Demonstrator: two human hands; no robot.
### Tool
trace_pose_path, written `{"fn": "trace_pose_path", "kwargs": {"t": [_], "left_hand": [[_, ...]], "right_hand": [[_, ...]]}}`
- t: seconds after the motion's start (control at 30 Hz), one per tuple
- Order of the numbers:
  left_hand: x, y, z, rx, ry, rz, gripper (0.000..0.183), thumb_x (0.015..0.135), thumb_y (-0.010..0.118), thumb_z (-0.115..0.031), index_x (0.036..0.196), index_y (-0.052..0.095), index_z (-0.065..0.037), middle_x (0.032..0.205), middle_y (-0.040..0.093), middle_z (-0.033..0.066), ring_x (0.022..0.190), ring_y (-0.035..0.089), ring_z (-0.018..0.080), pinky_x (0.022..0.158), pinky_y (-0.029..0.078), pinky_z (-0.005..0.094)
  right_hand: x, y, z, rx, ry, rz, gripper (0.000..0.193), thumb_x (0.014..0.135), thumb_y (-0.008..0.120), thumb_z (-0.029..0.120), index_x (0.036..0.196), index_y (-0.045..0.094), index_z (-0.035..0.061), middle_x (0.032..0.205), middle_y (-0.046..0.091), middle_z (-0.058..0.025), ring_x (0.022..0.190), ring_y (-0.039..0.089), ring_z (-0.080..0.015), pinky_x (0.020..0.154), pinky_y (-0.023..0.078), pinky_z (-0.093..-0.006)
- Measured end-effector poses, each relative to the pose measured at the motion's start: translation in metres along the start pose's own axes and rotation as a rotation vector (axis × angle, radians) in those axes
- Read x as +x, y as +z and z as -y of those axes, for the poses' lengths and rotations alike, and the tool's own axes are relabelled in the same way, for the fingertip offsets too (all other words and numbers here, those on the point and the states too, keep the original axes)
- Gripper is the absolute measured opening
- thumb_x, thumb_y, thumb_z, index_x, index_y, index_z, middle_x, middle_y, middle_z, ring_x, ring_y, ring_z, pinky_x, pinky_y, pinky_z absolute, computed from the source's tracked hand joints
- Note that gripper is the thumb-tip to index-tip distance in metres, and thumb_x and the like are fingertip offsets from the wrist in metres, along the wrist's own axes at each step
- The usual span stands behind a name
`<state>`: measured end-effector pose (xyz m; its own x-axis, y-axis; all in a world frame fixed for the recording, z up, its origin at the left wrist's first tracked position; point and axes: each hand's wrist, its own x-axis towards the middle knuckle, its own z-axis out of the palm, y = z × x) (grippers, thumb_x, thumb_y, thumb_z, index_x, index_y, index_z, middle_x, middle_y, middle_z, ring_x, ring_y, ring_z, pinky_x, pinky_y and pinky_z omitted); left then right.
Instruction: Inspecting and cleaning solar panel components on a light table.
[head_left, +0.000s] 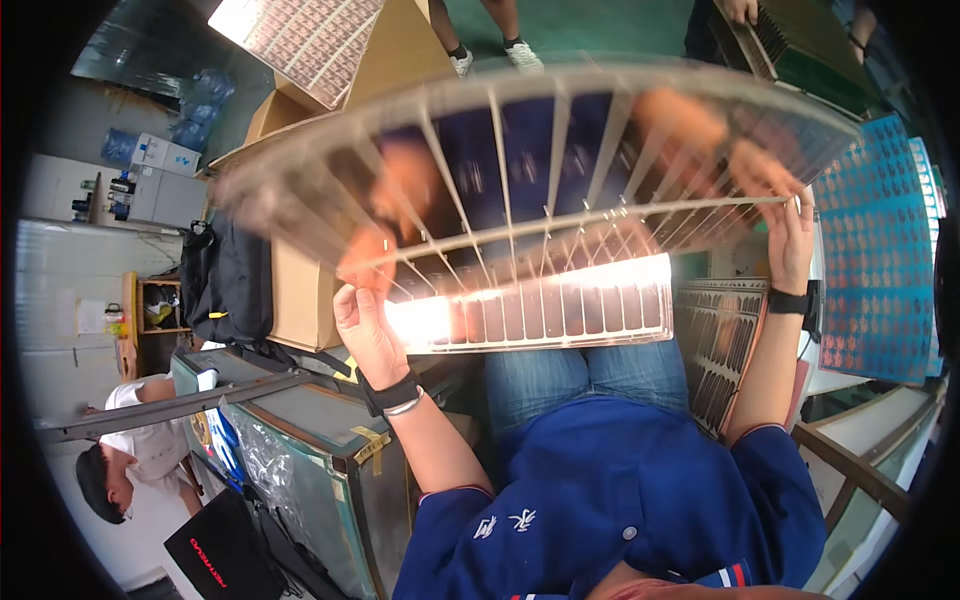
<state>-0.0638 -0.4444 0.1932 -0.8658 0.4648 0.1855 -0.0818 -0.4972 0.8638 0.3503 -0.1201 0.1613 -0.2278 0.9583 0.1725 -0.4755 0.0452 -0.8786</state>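
A large, glossy, mirror-like sheet [530, 150] with pale dividing lines is raised in front of me. Motion blurs it, and it reflects my arms and shirt. My left hand [372, 340] pinches its near edge at the left. At the near right corner, my right hand [791, 245] is closed on the same edge. Beneath the raised sheet and above my lap lies a clear-edged panel [560, 312] with a row of dark rounded rectangles. A bright glare covers part of it, and its far part is hidden.
Cardboard boxes [305, 295] stand left and ahead, with a patterned sheet [310, 45] at the far one. Blue patterned sheets [872, 260] stand at right; panels with slots [715, 335] lean beside my right forearm. A glass-sided cabinet [300, 480] is at left. Other people are nearby.
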Motion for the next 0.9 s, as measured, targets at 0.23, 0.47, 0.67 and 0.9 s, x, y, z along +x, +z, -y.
{"fn": "trace_pose_path", "kwargs": {"t": [0.23,0.47,0.67,0.9], "left_hand": [[-0.009,0.009,0.008,0.052,-0.252,0.028,0.032,0.089,0.05,-0.006,0.12,0.047,-0.003,0.116,0.056,0.0135,0.1,0.059,0.0229,0.086,0.051,0.0379],[-0.019,-0.005,0.021,0.076,-0.374,0.002,0.03,0.093,0.041,-0.002,0.123,0.046,-0.002,0.114,0.057,0.0117,0.092,0.06,0.0133,0.078,0.051,0.0252],[-0.022,0.004,0.011,0.078,-0.346,0.006,0.033,0.092,0.044,-0.003,0.125,0.043,0.002,0.102,0.059,0.0055,0.081,0.053,0.0033,0.071,0.044,0.0155],[-0.028,0.009,0.012,0.114,-0.38,0.044,0.034,0.09,0.049,-0.002,0.124,0.046,0.001,0.123,0.049,0.0091,0.085,0.052,0.0018,0.077,0.045,0.0166]], "right_hand": [[-0.003,0.011,-0.013,0.291,0.187,-0.115,0.042,0.088,0.054,0.033,0.116,0.052,0.0031,0.112,0.057,-0.0128,0.1,0.057,-0.0238,0.085,0.049,-0.0369],[-0.023,0.044,-0.005,0.648,0.47,-0.163,0.06,0.084,0.056,0.045,0.121,0.048,-0.0017,0.109,0.057,-0.0207,0.096,0.059,-0.0263,0.079,0.051,-0.0364],[-0.034,0.065,0.003,0.318,0.335,-0.147,0.053,0.087,0.051,0.047,0.112,0.053,-0.0003,0.095,0.06,-0.0144,0.08,0.061,-0.0181,0.064,0.054,-0.0298],[-0.033,0.047,-0.004,0.37,0.241,0.065,0.048,0.09,0.048,0.041,0.113,0.052,-0.0008,0.106,0.058,-0.0159,0.095,0.059,-0.0187,0.082,0.052,-0.0327]]}}
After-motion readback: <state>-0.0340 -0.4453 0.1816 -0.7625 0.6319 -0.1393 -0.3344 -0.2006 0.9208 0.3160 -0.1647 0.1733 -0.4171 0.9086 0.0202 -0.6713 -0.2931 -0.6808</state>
